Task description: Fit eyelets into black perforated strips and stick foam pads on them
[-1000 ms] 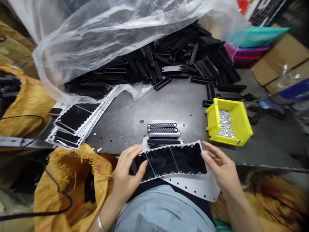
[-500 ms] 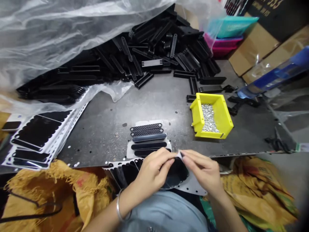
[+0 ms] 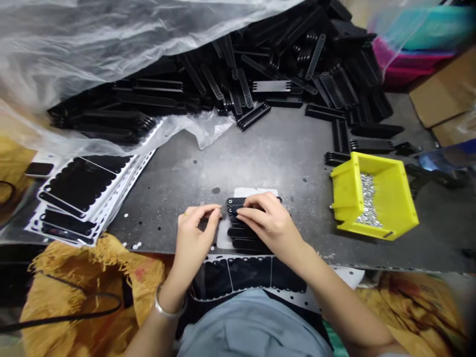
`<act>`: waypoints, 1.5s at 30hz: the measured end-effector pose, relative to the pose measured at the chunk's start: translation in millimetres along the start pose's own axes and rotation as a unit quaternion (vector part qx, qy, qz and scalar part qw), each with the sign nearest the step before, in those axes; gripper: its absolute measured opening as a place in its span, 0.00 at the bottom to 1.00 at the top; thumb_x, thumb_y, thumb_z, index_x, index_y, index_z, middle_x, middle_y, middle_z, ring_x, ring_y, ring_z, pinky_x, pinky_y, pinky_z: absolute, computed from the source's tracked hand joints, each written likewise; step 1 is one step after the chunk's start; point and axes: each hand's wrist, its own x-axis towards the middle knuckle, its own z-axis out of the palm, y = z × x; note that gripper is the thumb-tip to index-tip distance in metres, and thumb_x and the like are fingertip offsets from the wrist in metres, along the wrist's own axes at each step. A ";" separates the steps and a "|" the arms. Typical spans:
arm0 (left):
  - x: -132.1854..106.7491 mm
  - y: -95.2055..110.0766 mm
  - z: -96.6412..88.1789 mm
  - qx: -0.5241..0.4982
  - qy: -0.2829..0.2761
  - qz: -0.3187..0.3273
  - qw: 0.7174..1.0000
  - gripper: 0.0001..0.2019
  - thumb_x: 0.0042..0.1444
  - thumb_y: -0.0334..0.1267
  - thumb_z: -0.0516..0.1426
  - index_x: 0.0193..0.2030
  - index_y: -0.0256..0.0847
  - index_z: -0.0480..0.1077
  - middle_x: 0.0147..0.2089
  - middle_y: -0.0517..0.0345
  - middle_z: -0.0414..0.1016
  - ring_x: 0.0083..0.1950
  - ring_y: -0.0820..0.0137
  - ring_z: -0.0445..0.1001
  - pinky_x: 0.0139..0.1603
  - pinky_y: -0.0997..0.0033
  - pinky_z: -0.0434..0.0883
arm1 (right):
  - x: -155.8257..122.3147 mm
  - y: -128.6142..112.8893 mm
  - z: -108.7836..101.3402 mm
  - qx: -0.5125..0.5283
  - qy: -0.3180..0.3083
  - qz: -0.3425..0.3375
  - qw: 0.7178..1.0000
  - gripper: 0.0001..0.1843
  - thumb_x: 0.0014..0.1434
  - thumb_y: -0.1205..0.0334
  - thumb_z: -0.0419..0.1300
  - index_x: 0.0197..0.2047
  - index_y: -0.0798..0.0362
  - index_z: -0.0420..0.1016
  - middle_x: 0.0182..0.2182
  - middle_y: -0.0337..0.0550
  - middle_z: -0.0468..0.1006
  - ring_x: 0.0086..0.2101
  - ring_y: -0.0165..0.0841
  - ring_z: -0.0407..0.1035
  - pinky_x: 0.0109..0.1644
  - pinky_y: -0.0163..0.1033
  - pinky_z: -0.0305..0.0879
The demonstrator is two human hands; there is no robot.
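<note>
At the table [image 3: 282,158] front, black strips [image 3: 235,202] are held under the right hand [image 3: 269,220]; the left hand [image 3: 195,237] is curled, nothing visibly grasped.

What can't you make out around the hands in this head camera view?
Black strips: the right hand covers most, so their count is unclear.
Left hand: its fingers hide whatever they may pinch.
Silver bits in the yellow bin: too small to tell their shape.
Black parts pile: the plastic sheet hides its far side.
</note>
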 end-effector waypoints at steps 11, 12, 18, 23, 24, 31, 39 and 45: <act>11.9 -5.7 13.1 -0.054 -0.052 -0.025 0.997 0.09 0.66 0.44 0.60 0.36 0.48 0.79 0.37 0.62 0.84 0.44 0.64 0.77 0.57 0.57 0.63 | 5.7 8.6 9.5 -0.005 -0.056 -0.004 0.998 0.09 0.71 0.63 0.61 0.49 0.47 0.83 0.43 0.47 0.80 0.43 0.38 0.72 0.48 0.46 0.74; 13.5 -5.6 13.4 -0.052 -0.052 -0.029 0.997 0.10 0.65 0.44 0.60 0.34 0.47 0.78 0.36 0.62 0.83 0.43 0.64 0.77 0.57 0.57 0.63 | 5.4 7.8 7.4 -0.012 -0.056 -0.002 0.998 0.09 0.71 0.63 0.61 0.49 0.47 0.84 0.44 0.47 0.81 0.44 0.38 0.72 0.48 0.46 0.74; 18.4 -7.5 13.7 -0.065 -0.063 -0.033 0.995 0.10 0.63 0.45 0.60 0.32 0.46 0.77 0.35 0.62 0.81 0.41 0.64 0.75 0.56 0.56 0.62 | -12.4 21.5 -37.8 0.000 -0.058 0.101 0.993 0.09 0.68 0.60 0.65 0.49 0.48 0.84 0.41 0.45 0.81 0.40 0.35 0.76 0.45 0.42 0.74; 19.8 -6.0 13.0 -0.067 -0.063 -0.046 0.995 0.11 0.62 0.47 0.61 0.31 0.46 0.77 0.34 0.62 0.80 0.40 0.63 0.75 0.57 0.55 0.62 | -27.0 42.1 -51.4 0.077 -0.012 0.138 0.987 0.06 0.67 0.64 0.66 0.44 0.47 0.85 0.37 0.40 0.82 0.35 0.31 0.76 0.37 0.38 0.72; 20.7 -6.4 13.2 -0.065 -0.062 -0.047 0.995 0.11 0.62 0.47 0.61 0.31 0.46 0.77 0.34 0.61 0.80 0.40 0.63 0.75 0.57 0.55 0.62 | -27.1 44.1 -49.2 0.082 -0.012 0.133 0.988 0.06 0.67 0.64 0.66 0.44 0.47 0.85 0.37 0.40 0.82 0.35 0.32 0.76 0.38 0.38 0.72; 16.6 -5.1 7.8 -0.017 -0.036 -0.004 0.999 0.09 0.64 0.47 0.61 0.37 0.47 0.79 0.38 0.59 0.82 0.44 0.61 0.76 0.57 0.54 0.65 | -48.0 35.5 -58.9 -0.022 0.066 0.120 0.990 0.11 0.68 0.63 0.65 0.53 0.46 0.82 0.41 0.45 0.75 0.40 0.36 0.73 0.45 0.44 0.73; -40.2 67.6 39.8 -0.071 -0.178 0.243 0.951 0.23 0.65 0.38 0.64 0.66 0.46 0.67 0.53 0.57 0.82 0.56 0.62 0.74 0.61 0.58 0.61 | -129.9 5.7 -110.4 -0.001 -0.086 0.123 0.989 0.14 0.69 0.65 0.64 0.55 0.41 0.78 0.42 0.38 0.83 0.47 0.39 0.74 0.55 0.50 0.63; -46.5 89.1 60.6 -0.120 -0.268 0.235 0.926 0.07 0.71 0.34 0.57 0.43 0.44 0.77 0.39 0.63 0.82 0.40 0.69 0.73 0.47 0.62 0.61 | -135.3 -5.9 -102.4 -0.140 0.021 0.070 0.987 0.17 0.67 0.65 0.65 0.57 0.41 0.80 0.53 0.45 0.80 0.53 0.43 0.71 0.56 0.52 0.58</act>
